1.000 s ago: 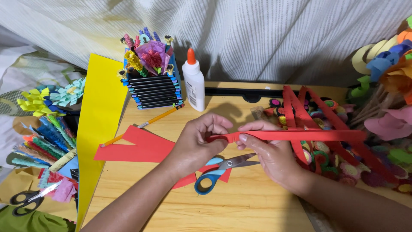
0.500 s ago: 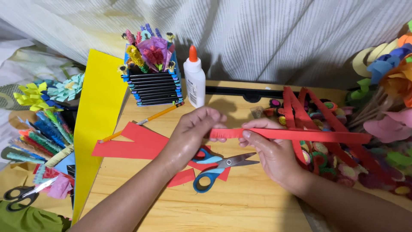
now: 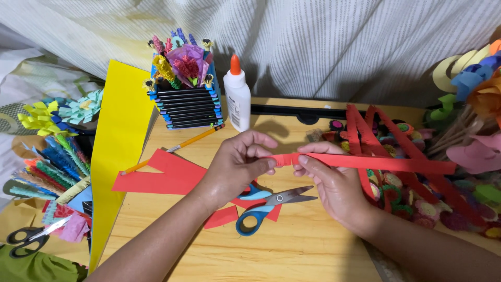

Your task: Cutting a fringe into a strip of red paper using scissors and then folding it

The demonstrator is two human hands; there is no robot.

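Both hands are up over the table point(image 3: 313, 250), pinching a fringed red strip point(image 3: 376, 163): left hand point(image 3: 237, 166) grips its left end, right hand point(image 3: 334, 183) holds just beside. Blue scissors point(image 3: 266, 206) lie underneath on red paper point(image 3: 167, 175), glue bottle point(image 3: 237, 96) farther back.

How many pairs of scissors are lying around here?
2. The blue-handled scissors lie on the wooden table, under the two hands. The black-handled scissors lie at the lower left, among paper scraps. Others may be hidden under the paper.
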